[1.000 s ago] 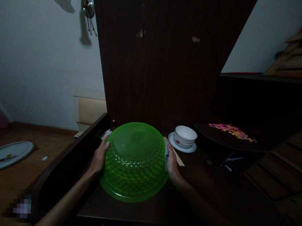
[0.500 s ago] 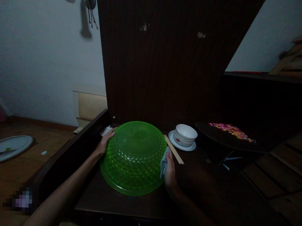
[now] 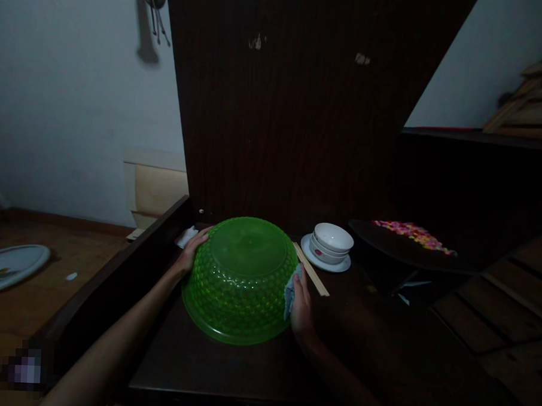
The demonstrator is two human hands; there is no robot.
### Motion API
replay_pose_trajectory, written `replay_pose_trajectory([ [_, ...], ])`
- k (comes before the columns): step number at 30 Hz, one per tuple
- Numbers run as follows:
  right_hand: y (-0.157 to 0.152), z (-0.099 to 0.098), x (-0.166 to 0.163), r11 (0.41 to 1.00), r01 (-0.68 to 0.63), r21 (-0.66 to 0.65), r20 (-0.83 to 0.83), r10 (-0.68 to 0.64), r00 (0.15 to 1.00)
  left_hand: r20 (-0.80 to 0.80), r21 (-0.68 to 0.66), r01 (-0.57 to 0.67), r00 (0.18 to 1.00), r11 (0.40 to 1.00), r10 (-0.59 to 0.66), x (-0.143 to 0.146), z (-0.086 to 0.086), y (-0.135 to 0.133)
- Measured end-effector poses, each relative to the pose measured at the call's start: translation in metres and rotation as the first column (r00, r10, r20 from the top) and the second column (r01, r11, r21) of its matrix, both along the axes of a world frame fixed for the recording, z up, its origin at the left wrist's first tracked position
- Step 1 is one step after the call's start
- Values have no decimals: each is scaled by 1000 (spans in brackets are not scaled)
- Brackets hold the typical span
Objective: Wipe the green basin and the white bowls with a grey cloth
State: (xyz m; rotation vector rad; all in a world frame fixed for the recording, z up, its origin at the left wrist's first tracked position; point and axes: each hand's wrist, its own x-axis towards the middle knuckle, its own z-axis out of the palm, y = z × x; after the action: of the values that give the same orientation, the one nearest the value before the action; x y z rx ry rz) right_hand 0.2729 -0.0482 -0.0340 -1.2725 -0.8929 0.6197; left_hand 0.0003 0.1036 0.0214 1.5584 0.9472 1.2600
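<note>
A green translucent plastic basin [image 3: 245,279] sits upside down on the dark wooden table [image 3: 209,374], its textured side toward me. My left hand [image 3: 190,253] grips the basin's left side, fingers over its upper edge. On the other side, my right hand [image 3: 301,303] presses a grey-blue cloth [image 3: 290,292] against the wall of the basin. Just beyond that hand lie pale wooden chopsticks [image 3: 312,270]. Beside them, a stack of white bowls [image 3: 333,240] stands on a white plate [image 3: 308,261]. A crumpled white tissue or cloth [image 3: 186,237] lies behind my left hand.
A dark raised board [image 3: 110,274] runs along the table's left edge, and a tall dark panel [image 3: 283,132] rises behind. To the right, small pink and yellow pieces [image 3: 413,234] lie on a dark surface. On the floor at left is a white oval lid-like object [image 3: 21,264].
The view has shifted slightly. Both hands stay on the basin, whose near rim appears a little higher. The cloth remains under my right hand.
</note>
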Motion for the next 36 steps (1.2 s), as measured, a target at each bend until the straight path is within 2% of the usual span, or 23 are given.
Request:
replay_pose_trajectory([
  [5, 0, 4, 2, 999, -16, -39, 10, 17, 1000, -54, 17, -39, 998, 999, 40, 1, 3, -1],
  [9, -3, 10, 11, 997, -4, -77, 61, 9, 998, -153, 49, -167, 973, 985, 172, -4, 11, -8],
  [11, -6, 13, 16, 997, 38, -65, 148, -28, 989, -198, 70, -252, 945, 965, 261, -7, 17, -18],
  [14, -9, 17, 23, 983, 184, -24, 300, -168, 939, -234, 97, -329, 910, 939, 343, -9, 24, -46],
  [16, -10, 18, 25, 966, 258, -27, 302, -238, 923, -280, 110, -358, 884, 927, 375, -8, 25, -70],
  [19, -10, 19, 25, 969, 243, -52, 260, -222, 940, -339, 82, -270, 898, 959, 281, -2, 15, -105],
  [21, -11, 21, 23, 981, 192, -41, 261, -175, 949, -403, 124, -182, 889, 975, 217, 4, 3, -121],
  [23, -13, 26, 18, 985, 171, -21, 276, -159, 948, -466, 199, -126, 860, 972, 207, 11, -10, -129],
  [25, -16, 34, 11, 983, 183, 14, 331, -177, 927, -490, 271, -123, 836, 955, 247, 15, -19, -130],
  [28, -23, 49, -4, 979, 165, 117, 499, -201, 843, -503, 340, -120, 815, 933, 288, 17, -25, -127],
  [32, -29, 67, -37, 955, -7, 297, 716, -218, 663, -507, 371, -112, 807, 922, 302, 15, -26, -124],
  [36, -28, 79, -82, 939, -178, 293, 850, -171, 497, -481, 401, -112, 819, 909, 313, 14, -32, -122],
])
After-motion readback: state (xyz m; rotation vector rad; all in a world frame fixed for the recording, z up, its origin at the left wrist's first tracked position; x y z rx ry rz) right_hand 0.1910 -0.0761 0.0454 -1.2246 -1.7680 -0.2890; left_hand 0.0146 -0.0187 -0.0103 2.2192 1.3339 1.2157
